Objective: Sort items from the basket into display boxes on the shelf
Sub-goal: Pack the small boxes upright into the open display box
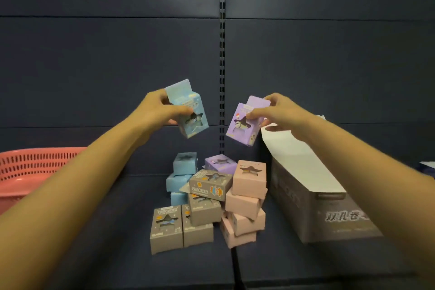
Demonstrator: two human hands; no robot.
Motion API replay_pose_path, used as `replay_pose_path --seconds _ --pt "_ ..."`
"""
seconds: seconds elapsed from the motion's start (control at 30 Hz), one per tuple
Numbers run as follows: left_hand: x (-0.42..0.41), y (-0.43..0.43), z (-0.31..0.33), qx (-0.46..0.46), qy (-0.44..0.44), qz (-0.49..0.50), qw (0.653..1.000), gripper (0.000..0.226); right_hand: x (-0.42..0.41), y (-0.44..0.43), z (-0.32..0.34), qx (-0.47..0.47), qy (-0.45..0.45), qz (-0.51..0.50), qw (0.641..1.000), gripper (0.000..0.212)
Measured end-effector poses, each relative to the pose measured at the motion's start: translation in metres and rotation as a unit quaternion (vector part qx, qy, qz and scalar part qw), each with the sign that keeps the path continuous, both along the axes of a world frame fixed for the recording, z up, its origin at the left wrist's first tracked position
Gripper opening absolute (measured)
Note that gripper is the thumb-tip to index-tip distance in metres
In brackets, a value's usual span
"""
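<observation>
Crowding the dark shelf (117,231) at 6 o'clock of both raised hands: a loose heap of small cartons. Grey cartons (179,228) at the heap's 7 o'clock edge, mostly upright, one tipped across the top. Pink cartons (247,200) stacked crookedly at 4 o'clock, blue cartons (182,172) piled at 11 o'clock, one purple carton (220,162) lying at 12 o'clock.

Flanking the heap at 3 o'clock, just beside the pink stack: a long display box (329,209) of grey cardboard, blurred printing on its front, with a white flap (301,160) slanting up and back. Partly hidden behind the right forearm, inside not visible.

Sitting at 9 o'clock, well apart from the heap: a salmon-red plastic basket (30,172) with slotted walls, partly covered by the left forearm, contents out of sight.

Backing it all: dark blue panels (117,54) and a slotted metal upright (222,54) at 12 o'clock.

Matte card throughout the cartons, boxy, each with a star-shaped window.

Grasping a pale blue carton (188,110) in the left grip (162,110), thumb on the window face, tilted, in the air at 11 o'clock above the heap. Pinching a lilac carton (244,125) by its top end in the right grip (275,113), tilted the other way, at 1 o'clock, near the flap. Both held apart from each other.
</observation>
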State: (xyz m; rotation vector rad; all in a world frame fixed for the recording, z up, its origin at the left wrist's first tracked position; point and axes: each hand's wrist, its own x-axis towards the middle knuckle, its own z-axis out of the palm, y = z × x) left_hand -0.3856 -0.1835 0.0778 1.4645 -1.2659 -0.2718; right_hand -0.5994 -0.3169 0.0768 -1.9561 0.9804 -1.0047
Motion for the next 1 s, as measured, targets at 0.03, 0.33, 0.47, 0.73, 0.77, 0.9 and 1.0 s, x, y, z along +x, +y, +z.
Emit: replay_pose_path --seconds 0.03,0.33,0.47,0.73,0.77,0.9,1.0 --pt "-0.009 -0.001 0.002 -0.01 0.003 -0.007 1.0 0.038 -0.013 0.002 0.001 -0.009 0.01 -0.007 1.0 0.034" --pt "-0.1 -0.035 0.01 0.032 -0.164 -0.029 0.985 0.032 -0.104 -0.013 0.003 -0.036 0.082 -0.041 0.995 0.037" --pt "-0.138 -0.063 0.008 0.073 -0.245 -0.035 0.966 0.037 -0.139 -0.032 0.002 -0.042 0.135 -0.04 0.989 0.039" --pt "-0.185 -0.123 -0.005 0.179 -0.375 -0.032 0.909 0.048 -0.18 -0.077 -0.011 -0.102 0.296 0.007 0.95 0.041" --pt "-0.187 -0.129 -0.007 0.197 -0.387 -0.03 0.9 0.048 -0.181 -0.082 -0.013 -0.111 0.313 0.014 0.943 0.042" --pt "-0.195 -0.146 -0.021 0.247 -0.431 -0.018 0.868 0.045 -0.177 -0.097 -0.025 -0.151 0.364 0.038 0.918 0.043" --pt "-0.197 -0.155 -0.03 0.286 -0.454 -0.009 0.844 0.045 -0.168 -0.104 -0.036 -0.159 0.386 0.051 0.907 0.045"
